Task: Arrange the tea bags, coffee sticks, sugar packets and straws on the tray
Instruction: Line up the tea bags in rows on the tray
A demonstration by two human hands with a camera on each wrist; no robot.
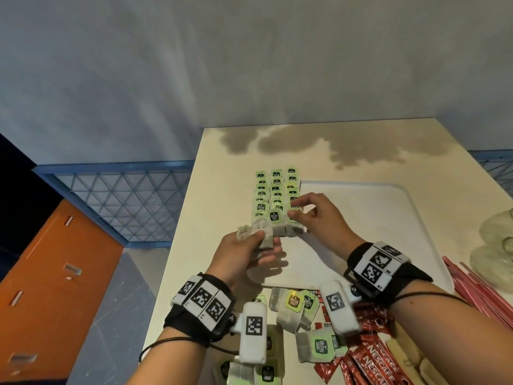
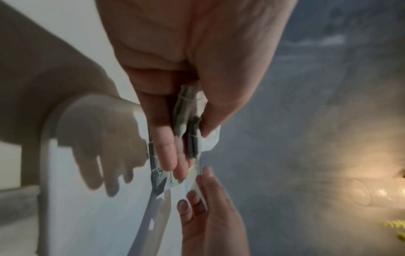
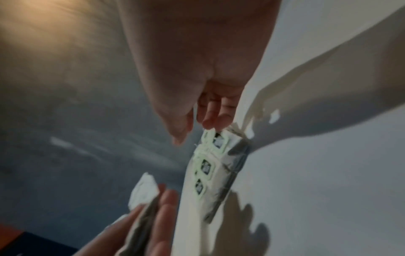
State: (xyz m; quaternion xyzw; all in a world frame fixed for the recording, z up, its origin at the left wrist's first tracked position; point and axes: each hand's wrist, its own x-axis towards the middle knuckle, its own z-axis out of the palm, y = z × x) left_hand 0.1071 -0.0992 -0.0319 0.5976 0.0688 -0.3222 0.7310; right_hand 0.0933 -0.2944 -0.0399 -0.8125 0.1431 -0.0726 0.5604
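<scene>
Gripping tea bags [image 1: 261,240], left hand [image 1: 244,254], seemingly curled

Tea bags [image 1: 276,201]: white, tags light green with dark centres. Tray [image 1: 374,218]: white. Table [image 1: 194,218]: cream, grey-brown blotches toward 12 o'clock. Coffee sticks [image 1: 372,359], 5 o'clock: red, white lettering. Straws [image 1: 477,290], 3 o'clock: red-and-white. Wrist bands [image 1: 388,265]: black, black-and-white square markers. Cabinet [image 1: 55,273], 9 o'clock: orange.
</scene>
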